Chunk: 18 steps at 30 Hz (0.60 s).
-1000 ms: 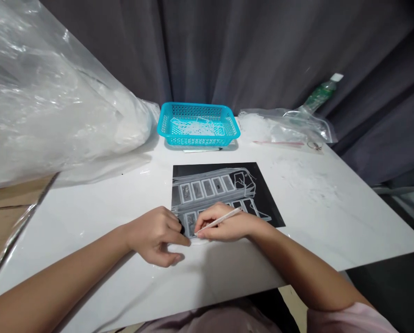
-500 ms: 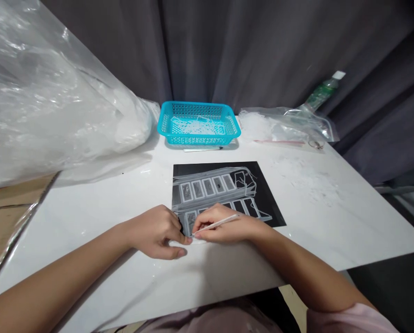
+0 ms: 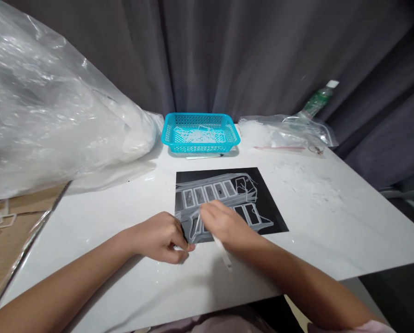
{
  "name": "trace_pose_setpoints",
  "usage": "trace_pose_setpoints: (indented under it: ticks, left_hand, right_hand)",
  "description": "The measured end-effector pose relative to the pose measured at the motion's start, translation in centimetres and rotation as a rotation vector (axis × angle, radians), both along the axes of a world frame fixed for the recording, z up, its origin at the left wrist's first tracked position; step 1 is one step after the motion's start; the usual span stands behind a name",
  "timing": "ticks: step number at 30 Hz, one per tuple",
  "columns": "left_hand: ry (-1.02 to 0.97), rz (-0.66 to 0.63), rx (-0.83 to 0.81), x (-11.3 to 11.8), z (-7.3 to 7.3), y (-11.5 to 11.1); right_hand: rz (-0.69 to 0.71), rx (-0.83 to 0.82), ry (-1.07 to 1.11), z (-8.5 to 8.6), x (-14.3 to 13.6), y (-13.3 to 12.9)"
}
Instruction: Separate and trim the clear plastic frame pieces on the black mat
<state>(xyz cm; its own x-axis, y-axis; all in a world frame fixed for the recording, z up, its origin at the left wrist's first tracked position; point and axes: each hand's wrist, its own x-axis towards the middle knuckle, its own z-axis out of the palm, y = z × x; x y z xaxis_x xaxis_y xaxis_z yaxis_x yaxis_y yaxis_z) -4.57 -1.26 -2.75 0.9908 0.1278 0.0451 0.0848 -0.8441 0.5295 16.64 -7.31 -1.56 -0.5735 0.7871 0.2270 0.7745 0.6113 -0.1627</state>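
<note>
A black sheet (image 3: 274,217) lies on the white table, with strips of translucent white frames on it. My right hand (image 3: 222,224) is closed around a thin white stick-like tool (image 3: 223,253), whose lower end points toward the front edge. Its fingertips are over the lower strip of frames (image 3: 251,213). At the sheet's lower left corner, my left hand (image 3: 167,238) is closed with thumb and forefinger together. A small bit of white shows between its fingers, too small to make out.
Behind the sheet stands a blue basket (image 3: 200,147) holding white pieces. A large plastic bag (image 3: 71,115) fills the left. At the back right are a clear bag (image 3: 272,132) and green bottle (image 3: 319,99). White scraps (image 3: 318,187) lie right; cardboard (image 3: 5,245) is at far left.
My right hand has moved up over the sheet, away from my left hand, and the tool has swung to point toward the front. My left fingers have drawn together. The view has shifted slightly.
</note>
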Motion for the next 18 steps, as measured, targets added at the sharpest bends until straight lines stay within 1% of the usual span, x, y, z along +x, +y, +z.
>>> trace_pose_setpoints:
  ticks: [2, 4, 6, 7, 8, 10, 11, 12, 13, 14, 15, 16, 17, 18]
  left_hand:
    - [0.006, -0.005, -0.007, 0.0, 0.0, 0.0]
    - [0.012, 0.001, -0.007, 0.0, 0.0, 0.1]
    - [0.018, 0.011, -0.006, -0.1, 0.0, 0.1]
    - [0.018, 0.012, -0.009, -0.1, 0.0, 0.1]
    - [0.015, 0.010, -0.015, -0.1, 0.0, 0.1]
    - [-0.009, -0.001, -0.047, -0.2, -0.1, 0.2]
    - [-0.043, -0.011, -0.081, -0.3, -0.2, 0.3]
    - [-0.096, -0.024, -0.125, -0.3, -0.3, 0.3]
    - [-0.170, -0.030, -0.167, -0.4, -0.4, 0.4]
    - [-0.261, -0.022, -0.191, -0.5, -0.5, 0.5]
    - [-0.360, 0.008, -0.182, -0.5, -0.6, 0.6]
    - [-0.443, 0.059, -0.131, -0.6, -0.7, 0.8]
    - [-0.492, 0.128, -0.043, -0.6, -0.8, 0.9]
    - [-0.502, 0.198, 0.059, -0.6, -0.8, 1.1]
  right_hand:
    - [-0.134, 0.086, 0.075, 0.1, 1.8, 1.5]
    - [-0.307, 0.224, 0.097, 0.3, 4.7, 2.9]
    - [-0.542, 0.333, 0.078, 0.7, 8.8, 3.8]
    - [-0.698, 0.369, 0.068, 1.1, 11.0, 3.9]
    - [-0.859, 0.382, 0.051, 1.5, 13.3, 3.7]
    - [-1.165, 0.315, -0.009, 2.2, 17.3, 2.8]
    - [-1.281, 0.235, -0.044, 2.5, 18.8, 2.2]
    - [-1.350, 0.171, -0.058, 2.7, 19.8, 1.8]
    - [-1.362, 0.133, -0.049, 2.8, 20.1, 1.6]
    - [-1.313, 0.112, -0.010, 2.9, 19.9, 1.5]
    - [-1.222, 0.104, 0.063, 2.9, 19.0, 1.8]
    - [-1.095, 0.090, 0.160, 2.9, 17.6, 2.2]
    - [-0.954, 0.043, 0.276, 2.8, 15.6, 2.8]
    - [-0.841, -0.058, 0.413, 2.7, 13.4, 3.5]
